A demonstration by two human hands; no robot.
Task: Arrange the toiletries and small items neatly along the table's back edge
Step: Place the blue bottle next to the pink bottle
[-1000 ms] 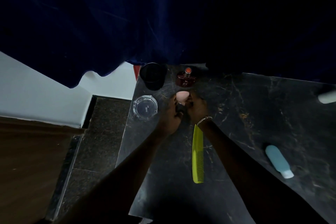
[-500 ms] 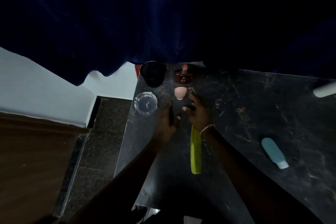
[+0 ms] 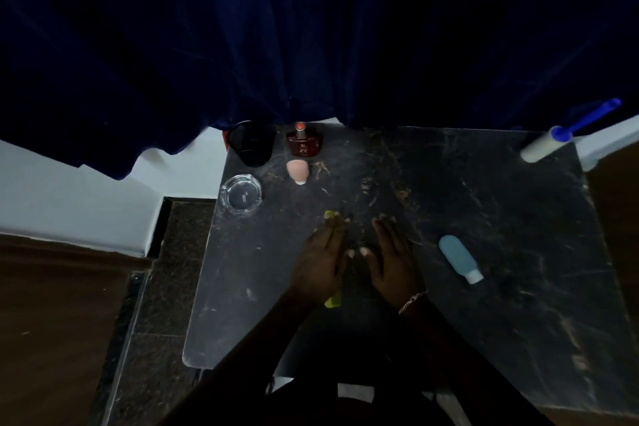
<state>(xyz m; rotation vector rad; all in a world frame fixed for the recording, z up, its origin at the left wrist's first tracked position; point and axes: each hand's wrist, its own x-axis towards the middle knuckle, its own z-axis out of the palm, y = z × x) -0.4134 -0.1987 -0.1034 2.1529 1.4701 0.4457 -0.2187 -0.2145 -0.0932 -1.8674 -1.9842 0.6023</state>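
Observation:
A yellow-green comb [image 3: 331,215] lies lengthwise on the dark marble table [image 3: 484,190], mostly hidden. My left hand [image 3: 323,258] lies along it with fingers stretched out; whether it grips the comb I cannot tell. Just to the right, my right hand [image 3: 392,258] rests flat on the table, fingers apart, holding nothing. At the back left edge stand a black cup [image 3: 252,143] and a dark red perfume bottle [image 3: 304,143]. A pink makeup sponge [image 3: 297,169] sits just in front of the bottle. A blue travel bottle [image 3: 458,258] lies on its side right of my right hand.
A clear glass ashtray [image 3: 241,195] sits near the table's left edge. A lint roller [image 3: 546,147] with a blue handle lies at the back right corner. A dark blue curtain [image 3: 311,28] hangs over the back edge. The floor drops off left of the table.
Both hands let go of the pink sponge near the perfume bottle and drew back towards me. My left hand now covers the comb; my right hand lies flat beside it.

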